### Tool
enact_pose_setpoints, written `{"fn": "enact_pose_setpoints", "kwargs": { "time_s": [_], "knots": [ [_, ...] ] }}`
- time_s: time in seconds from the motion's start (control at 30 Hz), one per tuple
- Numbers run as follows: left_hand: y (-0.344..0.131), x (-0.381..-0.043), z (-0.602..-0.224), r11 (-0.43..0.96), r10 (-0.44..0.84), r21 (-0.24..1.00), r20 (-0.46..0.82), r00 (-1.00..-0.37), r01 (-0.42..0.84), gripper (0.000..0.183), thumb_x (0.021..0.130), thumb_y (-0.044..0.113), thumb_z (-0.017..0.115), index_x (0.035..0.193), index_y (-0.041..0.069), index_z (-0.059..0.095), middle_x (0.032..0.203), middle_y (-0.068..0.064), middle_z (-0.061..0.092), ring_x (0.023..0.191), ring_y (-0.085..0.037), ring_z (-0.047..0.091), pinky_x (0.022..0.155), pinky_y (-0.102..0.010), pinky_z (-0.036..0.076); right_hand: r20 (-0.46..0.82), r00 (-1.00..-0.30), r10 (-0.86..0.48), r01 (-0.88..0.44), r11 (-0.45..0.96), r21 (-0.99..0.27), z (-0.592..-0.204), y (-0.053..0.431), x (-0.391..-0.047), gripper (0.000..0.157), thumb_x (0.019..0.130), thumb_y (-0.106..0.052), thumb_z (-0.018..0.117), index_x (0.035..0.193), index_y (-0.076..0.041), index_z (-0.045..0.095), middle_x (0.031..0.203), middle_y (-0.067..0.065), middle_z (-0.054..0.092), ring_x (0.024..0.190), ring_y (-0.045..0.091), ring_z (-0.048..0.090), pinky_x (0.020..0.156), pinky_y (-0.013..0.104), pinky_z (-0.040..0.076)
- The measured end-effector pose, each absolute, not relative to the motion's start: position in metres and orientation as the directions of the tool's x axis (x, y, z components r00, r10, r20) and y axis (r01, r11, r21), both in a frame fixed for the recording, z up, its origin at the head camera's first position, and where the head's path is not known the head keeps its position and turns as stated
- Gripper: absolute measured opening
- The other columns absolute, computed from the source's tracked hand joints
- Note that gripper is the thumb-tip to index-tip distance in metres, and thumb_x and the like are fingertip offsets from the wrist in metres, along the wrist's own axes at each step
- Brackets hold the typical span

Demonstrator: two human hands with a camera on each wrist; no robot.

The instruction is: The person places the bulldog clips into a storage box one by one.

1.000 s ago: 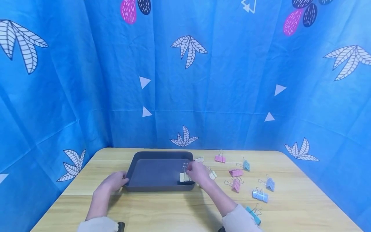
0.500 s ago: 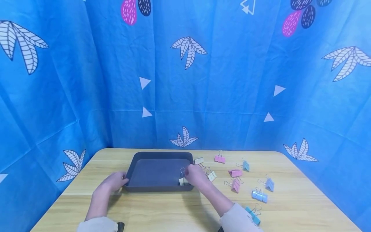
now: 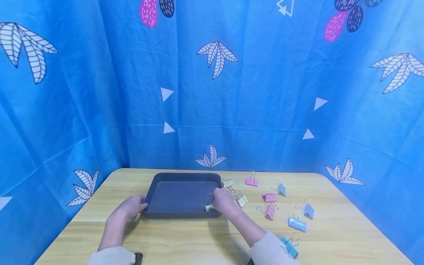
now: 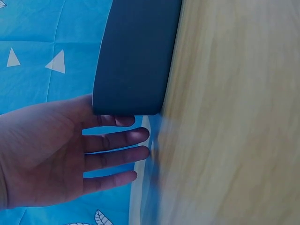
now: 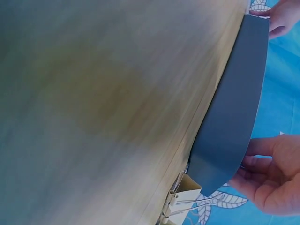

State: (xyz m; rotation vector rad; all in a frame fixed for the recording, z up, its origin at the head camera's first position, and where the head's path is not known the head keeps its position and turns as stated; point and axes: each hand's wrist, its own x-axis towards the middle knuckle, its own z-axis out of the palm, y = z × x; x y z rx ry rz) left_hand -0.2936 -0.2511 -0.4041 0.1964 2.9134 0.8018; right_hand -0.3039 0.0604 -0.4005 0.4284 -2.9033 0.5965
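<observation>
A dark grey tray [image 3: 182,215] lies on the wooden table. My left hand [image 3: 130,207] is at its left front corner; in the left wrist view, several straight, spread fingers [image 4: 117,157] show beside the end wall, and the thumb is hidden behind it. Over the right end of the tray, my right hand [image 3: 224,200] pinches the wire handle of a cream binder clip [image 3: 208,208], whose body is down by the tray's front wall. The right wrist view shows the curled fingers [image 5: 258,164] reaching over the rim, their tips hidden behind the wall.
Right of the tray lie two cream binder clips [image 3: 243,201]. Farther right are several pink clips [image 3: 269,198], a light blue clip [image 3: 297,223], a lavender clip [image 3: 308,211] and teal clips [image 3: 289,246]. A blue patterned curtain [image 3: 212,106] hangs behind the table [image 3: 185,243].
My right hand has lowered the cream binder clip from above the tray's right end down to its front right corner. The left hand has stayed at the left corner.
</observation>
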Motion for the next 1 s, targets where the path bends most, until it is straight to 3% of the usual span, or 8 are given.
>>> {"fn": "enact_pose_setpoints", "kwargs": {
  "time_s": [0.17,0.3,0.4,0.57,0.77,1.0],
  "knots": [
    [-0.25,-0.292,-0.402,0.85,0.156,0.517,-0.073,-0.985,0.097,0.02,0.093,0.011,0.049,0.102,-0.004,0.059,0.081,-0.006,0.057,0.075,-0.021,0.053,0.069,-0.042,0.046,0.212,-0.946,-0.245,-0.31,0.876,-0.369,-0.398,0.061,-0.305,0.03,0.066,0.014,0.055,0.052,-0.01,0.043,0.048,-0.001,0.042,0.042,0.011,0.036,0.041,0.022,0.036],
    [-0.25,-0.292,-0.402,0.85,0.154,0.518,-0.076,-0.985,0.093,0.019,0.093,0.011,0.049,0.101,-0.003,0.059,0.079,-0.006,0.056,0.074,-0.02,0.052,0.068,-0.041,0.045,0.189,-0.951,-0.246,-0.305,0.851,-0.428,-0.393,0.063,-0.305,0.022,0.069,0.013,0.056,0.056,-0.005,0.055,0.052,0.0,0.05,0.045,0.011,0.043,0.044,0.021,0.042],
    [-0.25,-0.292,-0.402,0.851,0.156,0.516,-0.073,-0.985,0.096,0.018,0.093,0.01,0.049,0.1,-0.002,0.059,0.078,-0.005,0.055,0.073,-0.02,0.051,0.067,-0.041,0.045,0.153,-0.956,-0.249,-0.292,0.809,-0.51,-0.385,0.067,-0.303,0.014,0.073,0.011,0.057,0.07,0.0,0.065,0.062,0.007,0.06,0.051,0.014,0.051,0.051,0.026,0.049],
    [-0.249,-0.293,-0.402,0.849,0.164,0.519,-0.07,-0.984,0.105,0.019,0.092,0.01,0.049,0.102,-0.004,0.059,0.079,-0.006,0.056,0.075,-0.021,0.052,0.069,-0.042,0.045,0.182,-0.95,-0.255,-0.313,0.791,-0.525,-0.369,0.078,-0.302,0.005,0.08,0.003,0.061,0.081,0.004,0.066,0.075,0.013,0.063,0.063,0.021,0.057,0.06,0.033,0.052],
    [-0.249,-0.294,-0.401,0.845,0.175,0.522,-0.066,-0.982,0.116,0.028,0.092,0.011,0.05,0.11,-0.009,0.056,0.09,-0.012,0.059,0.084,-0.027,0.055,0.077,-0.048,0.045,0.196,-0.961,-0.194,-0.274,0.756,-0.594,-0.353,0.096,-0.307,0.011,0.084,-0.002,0.062,0.092,0.002,0.067,0.087,0.011,0.065,0.079,0.025,0.061,0.069,0.035,0.052],
    [-0.251,-0.296,-0.402,0.853,0.179,0.507,-0.07,-0.981,0.12,0.026,0.092,0.01,0.049,0.109,-0.009,0.057,0.086,-0.009,0.059,0.081,-0.024,0.055,0.076,-0.048,0.045,0.223,-0.961,-0.16,-0.27,0.702,-0.659,-0.346,0.114,-0.306,0.013,0.084,-0.004,0.06,0.094,0.003,0.066,0.088,0.01,0.065,0.079,0.025,0.06,0.069,0.038,0.051]
  ]
}}
